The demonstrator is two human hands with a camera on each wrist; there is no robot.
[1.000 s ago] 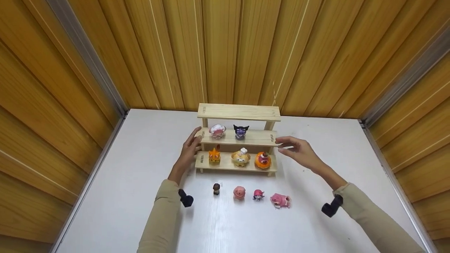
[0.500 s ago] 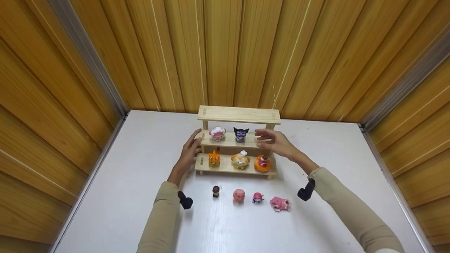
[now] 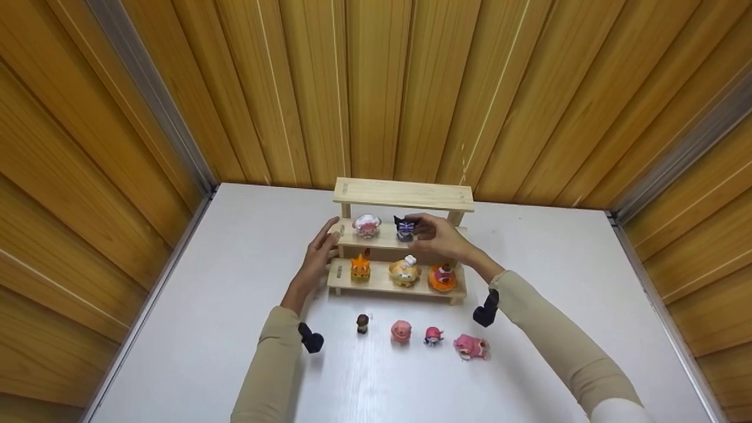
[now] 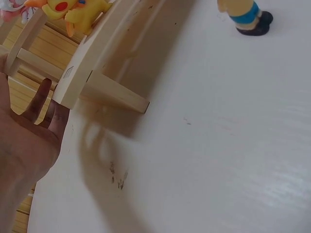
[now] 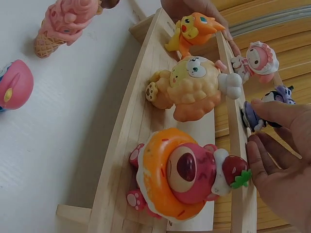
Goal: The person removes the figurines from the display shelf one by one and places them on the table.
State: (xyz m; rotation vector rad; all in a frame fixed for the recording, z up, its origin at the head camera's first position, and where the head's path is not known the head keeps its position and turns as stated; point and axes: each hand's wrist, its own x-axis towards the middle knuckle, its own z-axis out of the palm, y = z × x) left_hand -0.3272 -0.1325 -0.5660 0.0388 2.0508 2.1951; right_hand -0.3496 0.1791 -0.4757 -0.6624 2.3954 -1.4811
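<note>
My right hand pinches a black and purple figurine on the middle step of a three-step wooden display shelf. In the right wrist view my thumb lies on one side of this figurine, its lower end at the step. My left hand rests against the shelf's left end with its fingers fairly straight; in the left wrist view the fingertips are partly hidden behind the wood. A white-capped pink figurine stands left of the black one. Below are an orange figurine, a curly cream one and a doughnut-ringed one.
On the white table before the shelf stand a small brown-haired figurine, a pink ice-cream figurine and a red-capped one. A pink figurine lies at their right. Wood-patterned walls enclose the back and sides.
My right hand has moved left from the shelf's right end, along the middle step, and taken hold of the black and purple figurine. My left hand stays at the left end.
</note>
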